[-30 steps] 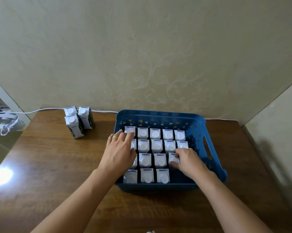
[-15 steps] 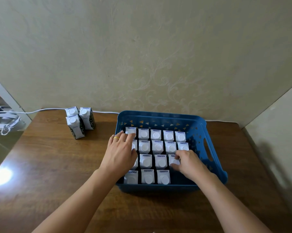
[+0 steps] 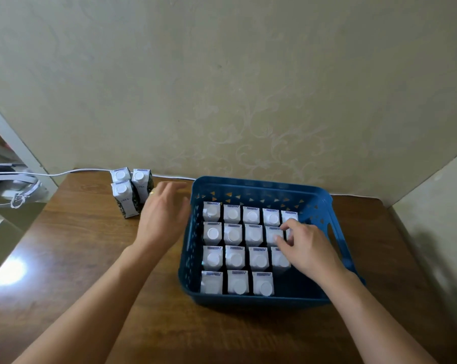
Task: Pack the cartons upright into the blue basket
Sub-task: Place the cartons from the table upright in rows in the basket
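Fingers of my right hand (image 3: 304, 245) curled loosely over the upright white cartons (image 3: 234, 235) packed inside the blue plastic basket (image 3: 258, 185); my left hand (image 3: 162, 217) hovered outside, fingers spread, beside three loose cartons (image 3: 130, 191) on the wooden table (image 3: 72, 248).

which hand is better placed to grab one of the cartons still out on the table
Left. The left hand is open beside the three white cartons on the wooden table, while the right hand is inside the blue plastic basket.
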